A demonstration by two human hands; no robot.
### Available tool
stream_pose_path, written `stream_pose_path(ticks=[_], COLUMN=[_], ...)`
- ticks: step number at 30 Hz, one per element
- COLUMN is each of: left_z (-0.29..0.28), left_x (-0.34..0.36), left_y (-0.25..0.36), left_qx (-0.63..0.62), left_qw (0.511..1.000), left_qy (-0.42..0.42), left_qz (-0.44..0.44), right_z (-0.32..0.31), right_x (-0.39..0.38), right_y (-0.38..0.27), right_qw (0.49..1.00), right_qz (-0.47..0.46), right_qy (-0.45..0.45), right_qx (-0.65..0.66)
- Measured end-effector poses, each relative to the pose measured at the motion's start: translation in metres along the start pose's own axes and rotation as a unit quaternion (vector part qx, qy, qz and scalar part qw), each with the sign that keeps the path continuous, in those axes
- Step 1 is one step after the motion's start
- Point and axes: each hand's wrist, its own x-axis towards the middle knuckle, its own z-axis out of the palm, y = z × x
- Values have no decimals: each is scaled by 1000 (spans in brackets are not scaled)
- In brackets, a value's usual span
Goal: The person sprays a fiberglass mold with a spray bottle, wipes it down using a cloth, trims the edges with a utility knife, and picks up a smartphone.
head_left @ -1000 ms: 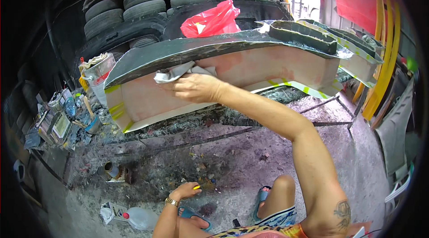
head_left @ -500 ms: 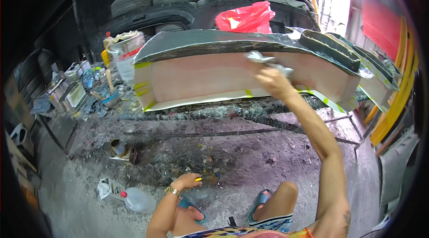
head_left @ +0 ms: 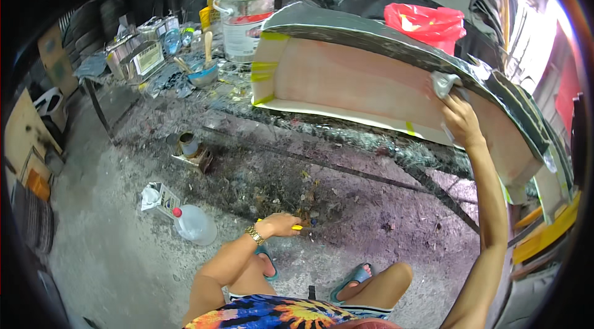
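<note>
Rightward slides the right hand (head_left: 461, 122) along the bumper panel (head_left: 371, 81) | fingers clamped on a white rag (head_left: 444, 85) at the upper rim | panel runs left-right on stands | left hand (head_left: 278, 225) low, pinching a yellow tool (head_left: 297, 227).

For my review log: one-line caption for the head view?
Right hand presses a pale rag on a long curved panel; left hand hangs low.

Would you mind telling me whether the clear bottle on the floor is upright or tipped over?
Tipped over: the bottle lies on its side on the floor, red cap pointing up-left.
</note>
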Motion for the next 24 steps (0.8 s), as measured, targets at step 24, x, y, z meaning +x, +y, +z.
stream_pose_path(ticks=[24], left_z=[5], left_x=[4], left_y=[12], left_qx=[21], left_qw=[999], left_qy=[-36], left_qz=[31], right_z=[6], right_x=[49], right_y=[-32], right_qw=[997], right_qz=[-19], right_qy=[71], right_qx=[22])
